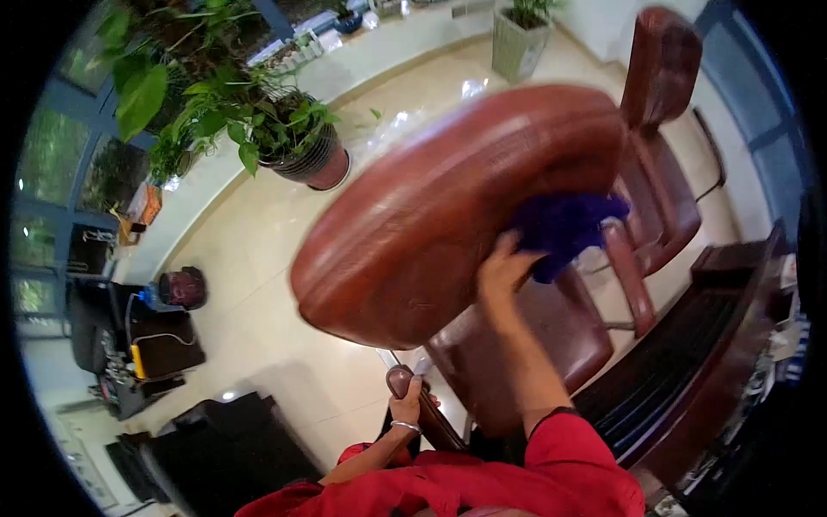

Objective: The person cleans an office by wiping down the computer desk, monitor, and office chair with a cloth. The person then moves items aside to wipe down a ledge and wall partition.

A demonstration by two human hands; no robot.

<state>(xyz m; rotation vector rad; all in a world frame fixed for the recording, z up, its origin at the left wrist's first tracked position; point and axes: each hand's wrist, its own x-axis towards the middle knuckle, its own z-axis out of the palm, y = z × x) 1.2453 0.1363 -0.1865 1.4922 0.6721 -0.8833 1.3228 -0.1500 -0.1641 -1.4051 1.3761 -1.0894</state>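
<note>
A brown leather chair's large backrest (431,215) fills the middle of the head view, with its seat (534,336) below and to the right. My right hand (504,267) is on the front of the backrest, its fingers closed on a purple cloth (564,228) pressed to the leather; the cloth is slightly blurred. Lower down, my left hand (407,409), with a bracelet at the wrist, is wrapped round the front of the chair's armrest (400,380). A small pale thing beside that hand is too blurred to name.
Another brown leather chair (663,181) stands close behind on the right. A dark wooden piece of furniture (724,345) runs along the right side. Potted plants (314,155) stand by the low curved wall. A black surface (228,452) and a dark bag (183,287) are at left.
</note>
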